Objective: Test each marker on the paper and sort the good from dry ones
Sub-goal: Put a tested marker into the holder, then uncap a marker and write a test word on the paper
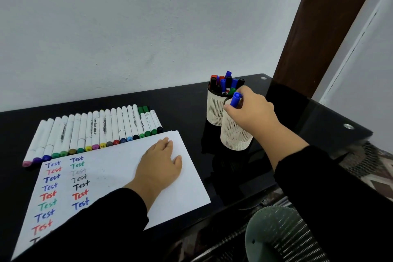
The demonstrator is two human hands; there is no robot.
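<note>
A white paper (pixel 119 161) lies on the black table, covered at its left with two columns of the word "Test" in several colours. My left hand (pixel 158 165) rests flat on the paper's right half. My right hand (pixel 249 110) grips a blue-capped marker (pixel 236 100) upright, over the nearer white mesh cup (pixel 234 136). The farther white mesh cup (pixel 214 106) holds several markers with red, blue, black and green caps. A row of white markers (pixel 93 132) with coloured ends lies side by side behind the paper.
The glossy black table (pixel 187 100) stands against a white wall. Its right edge (pixel 340 119) runs close beside the cups, with a brown door frame (pixel 323 27) behind. A green mesh bin (pixel 282 234) stands on the floor below the front edge.
</note>
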